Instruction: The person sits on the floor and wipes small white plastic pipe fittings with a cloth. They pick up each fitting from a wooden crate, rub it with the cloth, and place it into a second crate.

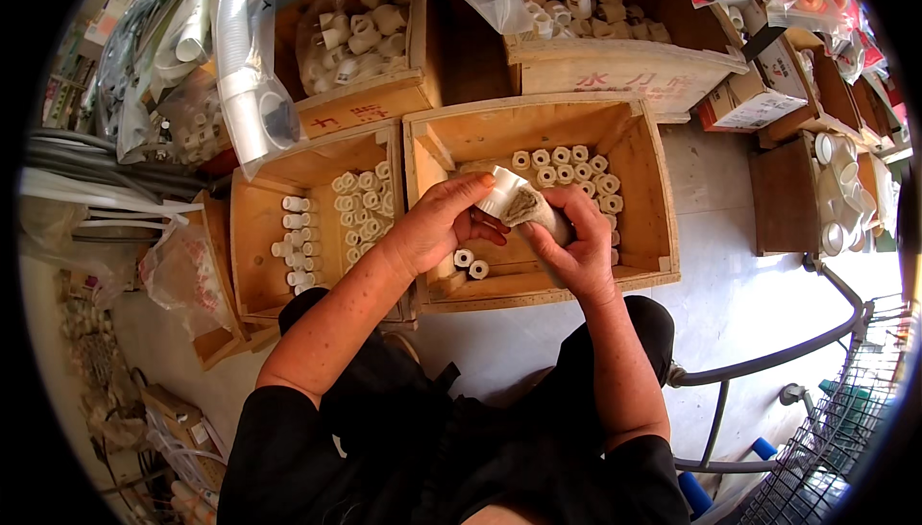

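Between my hands, above the right wooden box [542, 299], is a white plastic pipe fitting [502, 192]. My left hand [448, 219] grips its upper left side with thumb and fingers. My right hand [576, 240] holds a bunched grey-brown cloth [536, 212] against the fitting's right side. Inside the box below, white fittings with hexagonal ends [562, 156] stand in rows along the right, and two more [472, 264] lie near the front left. A second wooden box [248, 265] on the left holds white fittings lying in a column and others standing upright.
Two wooden boxes of white fittings [360, 35] [605, 13] stand behind. A bagged corrugated hose [241, 57] hangs at the upper left. A wire basket cart [814, 424] is at the lower right, beside cardboard [756, 96] and bagged white cups [835, 193] farther up.
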Motion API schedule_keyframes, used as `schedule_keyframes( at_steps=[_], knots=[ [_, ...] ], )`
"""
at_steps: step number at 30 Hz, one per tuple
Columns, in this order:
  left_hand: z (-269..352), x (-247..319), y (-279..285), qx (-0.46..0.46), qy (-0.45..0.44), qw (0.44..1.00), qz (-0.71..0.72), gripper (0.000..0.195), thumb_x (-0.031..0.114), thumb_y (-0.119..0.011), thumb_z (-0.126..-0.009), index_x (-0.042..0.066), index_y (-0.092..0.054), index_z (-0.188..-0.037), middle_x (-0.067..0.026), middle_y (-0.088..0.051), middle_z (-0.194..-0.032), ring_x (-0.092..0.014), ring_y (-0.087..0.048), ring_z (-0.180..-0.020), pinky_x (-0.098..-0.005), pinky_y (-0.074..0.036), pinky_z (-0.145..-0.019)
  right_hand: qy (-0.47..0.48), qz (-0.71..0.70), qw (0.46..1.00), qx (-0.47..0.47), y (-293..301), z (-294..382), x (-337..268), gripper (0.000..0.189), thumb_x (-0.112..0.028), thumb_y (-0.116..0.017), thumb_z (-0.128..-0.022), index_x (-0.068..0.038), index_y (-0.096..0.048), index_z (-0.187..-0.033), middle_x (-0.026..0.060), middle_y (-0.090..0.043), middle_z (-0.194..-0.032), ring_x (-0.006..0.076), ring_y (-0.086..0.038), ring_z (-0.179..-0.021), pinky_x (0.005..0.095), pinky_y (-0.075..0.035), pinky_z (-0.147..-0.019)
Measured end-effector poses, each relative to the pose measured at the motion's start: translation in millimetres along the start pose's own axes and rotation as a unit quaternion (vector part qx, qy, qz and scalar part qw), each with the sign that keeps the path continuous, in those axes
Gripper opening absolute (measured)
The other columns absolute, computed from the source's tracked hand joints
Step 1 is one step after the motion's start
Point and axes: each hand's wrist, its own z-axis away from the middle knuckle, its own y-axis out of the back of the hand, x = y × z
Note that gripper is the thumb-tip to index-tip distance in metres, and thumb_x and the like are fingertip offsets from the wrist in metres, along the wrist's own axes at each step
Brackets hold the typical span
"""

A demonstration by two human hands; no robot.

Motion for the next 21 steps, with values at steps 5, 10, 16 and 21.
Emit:
schedule_keyframes(
  at_steps=[5, 10, 16, 21],
  knots=[
    [3.5, 6.0, 0.5, -0.024, 0.027, 0.997, -0.067, 0.039, 0.031, -0.055, -0.098, 0.000, -0.057, -0.121, -0.0150, -0.066, -0.106, -0.023, -0.066, -0.090, -0.0385, -0.056, -0.075, -0.086, 0.000, 0.992, 0.096, -3.8, 5.0, 17.2, 0.030, -0.010, -0.075, -0.078, -0.002, -0.063, -0.105, 0.0091, -0.063, -0.093, 0.0192, -0.061, -0.080, 0.0290, -0.050, -0.072],
    [1.9, 5.9, -1.8, -0.031, 0.024, 0.999, -0.025, 0.039, 0.031, -0.058, -0.096, 0.001, -0.057, -0.121, -0.0128, -0.066, -0.107, -0.020, -0.064, -0.094, -0.0367, -0.054, -0.076, -0.092, -0.117, 0.980, 0.130, -3.2, 4.2, 17.0, 0.031, -0.010, -0.075, -0.081, -0.001, -0.062, -0.107, 0.0064, -0.063, -0.096, 0.0152, -0.060, -0.084, 0.0274, -0.049, -0.078],
    [-0.6, 1.9, 6.2, -0.002, 0.011, 1.000, 0.014, 0.028, 0.024, -0.059, -0.096, 0.004, -0.063, -0.116, -0.0076, -0.066, -0.108, -0.018, -0.062, -0.097, -0.0360, -0.053, -0.079, -0.089, 0.035, 0.992, 0.081, -3.8, 6.3, 11.2, 0.031, -0.017, -0.075, -0.080, -0.003, -0.063, -0.105, 0.0129, -0.064, -0.090, 0.0255, -0.064, -0.079, 0.0328, -0.052, -0.072],
    [1.3, 1.9, 10.8, -0.005, -0.010, 0.999, 0.042, 0.031, 0.023, -0.059, -0.096, 0.002, -0.061, -0.118, -0.0081, -0.064, -0.113, -0.020, -0.060, -0.100, -0.0391, -0.051, -0.082, -0.124, -0.064, 0.985, 0.101, -3.8, 5.5, 18.4, 0.032, -0.016, -0.076, -0.081, -0.001, -0.063, -0.106, 0.0103, -0.066, -0.093, 0.0203, -0.064, -0.083, 0.0304, -0.051, -0.075]
  ],
)
